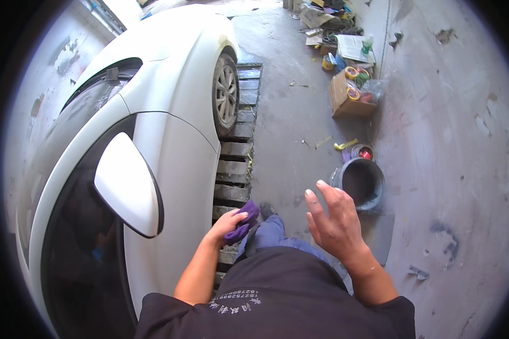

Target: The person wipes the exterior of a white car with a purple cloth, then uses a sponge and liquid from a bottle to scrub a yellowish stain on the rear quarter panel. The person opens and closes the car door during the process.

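My left hand (227, 225) is closed around a folded purple cloth (244, 224), held low beside the car's door panel. My right hand (335, 221) is raised in front of me, fingers apart, with nothing in it. Just beyond the right hand stands a round bucket (363, 182) with a dark inside. To my left is a white car (172, 133); its white side mirror (125, 183) juts out over the door near my left arm, and I cannot see the left hand touching the body.
A slatted floor grate (232, 168) runs alongside the car's front wheel (226, 95). Past the bucket sit a small tub (362, 152) and a cardboard box (348, 101) of tape rolls. Piled clutter (328, 20) lies farther off by the scuffed right wall (452, 130).
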A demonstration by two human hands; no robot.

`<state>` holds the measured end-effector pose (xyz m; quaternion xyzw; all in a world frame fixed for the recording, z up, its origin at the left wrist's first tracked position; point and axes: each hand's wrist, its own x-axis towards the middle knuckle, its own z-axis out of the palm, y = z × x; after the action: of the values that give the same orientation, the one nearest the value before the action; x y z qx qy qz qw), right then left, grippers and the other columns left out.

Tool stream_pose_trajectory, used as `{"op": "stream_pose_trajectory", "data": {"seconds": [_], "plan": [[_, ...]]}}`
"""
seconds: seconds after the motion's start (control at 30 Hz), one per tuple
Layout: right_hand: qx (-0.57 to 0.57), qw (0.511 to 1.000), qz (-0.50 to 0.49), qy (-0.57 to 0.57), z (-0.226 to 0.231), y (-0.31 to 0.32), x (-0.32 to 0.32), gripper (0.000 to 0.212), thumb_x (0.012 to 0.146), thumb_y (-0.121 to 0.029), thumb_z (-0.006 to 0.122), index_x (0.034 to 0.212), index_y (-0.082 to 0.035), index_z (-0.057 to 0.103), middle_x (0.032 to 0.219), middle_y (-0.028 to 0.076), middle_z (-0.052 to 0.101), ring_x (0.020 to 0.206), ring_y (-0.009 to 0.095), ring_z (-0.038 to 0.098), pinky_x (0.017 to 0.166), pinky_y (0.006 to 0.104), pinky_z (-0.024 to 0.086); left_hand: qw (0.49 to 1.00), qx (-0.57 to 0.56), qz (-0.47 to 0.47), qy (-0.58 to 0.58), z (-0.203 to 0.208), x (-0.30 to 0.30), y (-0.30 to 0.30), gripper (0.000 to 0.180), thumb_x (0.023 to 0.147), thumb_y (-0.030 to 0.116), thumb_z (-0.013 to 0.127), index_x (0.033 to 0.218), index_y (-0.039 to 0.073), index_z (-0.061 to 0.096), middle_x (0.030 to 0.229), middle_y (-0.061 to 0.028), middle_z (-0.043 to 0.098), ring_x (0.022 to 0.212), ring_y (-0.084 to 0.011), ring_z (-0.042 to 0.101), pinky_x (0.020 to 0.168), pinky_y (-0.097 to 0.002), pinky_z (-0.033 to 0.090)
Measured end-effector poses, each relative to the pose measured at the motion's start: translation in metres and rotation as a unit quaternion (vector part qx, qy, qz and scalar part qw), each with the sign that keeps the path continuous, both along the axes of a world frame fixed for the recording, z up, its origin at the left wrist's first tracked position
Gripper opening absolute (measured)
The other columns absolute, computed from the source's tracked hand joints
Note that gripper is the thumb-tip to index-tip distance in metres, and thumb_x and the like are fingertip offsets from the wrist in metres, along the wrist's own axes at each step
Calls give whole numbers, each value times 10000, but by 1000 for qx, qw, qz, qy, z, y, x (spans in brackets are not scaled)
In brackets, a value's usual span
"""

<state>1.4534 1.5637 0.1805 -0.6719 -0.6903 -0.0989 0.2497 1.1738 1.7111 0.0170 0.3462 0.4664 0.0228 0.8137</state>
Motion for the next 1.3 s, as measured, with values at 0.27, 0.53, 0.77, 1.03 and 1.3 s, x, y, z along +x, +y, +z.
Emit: {"op": "stream_pose_trajectory", "data": {"seconds": [0.27,0.53,0.77,1.03,1.3], "plan": [[-80,994,34,62,-2,63,6,437,802,-102,714,1221,-35,608,1279,188,554,1101,353,599,928,444,499,998,43,-14,-41,1,51,47,320,991,267,605,1177,9,639,998,-65,687,821,-119,636,711,-275,519],[-179,963,84,183,-40,108,26,471,784,-88,739,1216,18,581,1260,205,545,1114,399,589,938,444,501,940,-115,221,-233,18,83,77,342,1019,208,539,1292,3,535,1217,-134,642,1069,-212,671,936,-359,555],[-200,941,171,213,-67,171,79,276,801,-98,745,1036,14,652,1099,174,585,988,359,621,854,424,525,872,139,450,-133,127,103,176,383,955,191,650,1257,24,484,1101,-124,648,919,-191,666,790,-327,562],[-242,927,209,196,-65,251,165,136,831,-148,748,805,-18,717,915,138,657,824,336,665,743,416,542,642,501,577,-62,288,24,269,397,902,235,694,1169,-7,527,883,-90,635,639,-134,615,543,-269,516],[-284,920,228,142,-82,303,192,240,858,-226,715,696,-49,714,800,119,652,741,330,659,701,443,547,552,598,562,149,343,-68,343,386,887,189,729,1155,-17,541,930,-67,629,756,-134,613,667,-286,512]]}}
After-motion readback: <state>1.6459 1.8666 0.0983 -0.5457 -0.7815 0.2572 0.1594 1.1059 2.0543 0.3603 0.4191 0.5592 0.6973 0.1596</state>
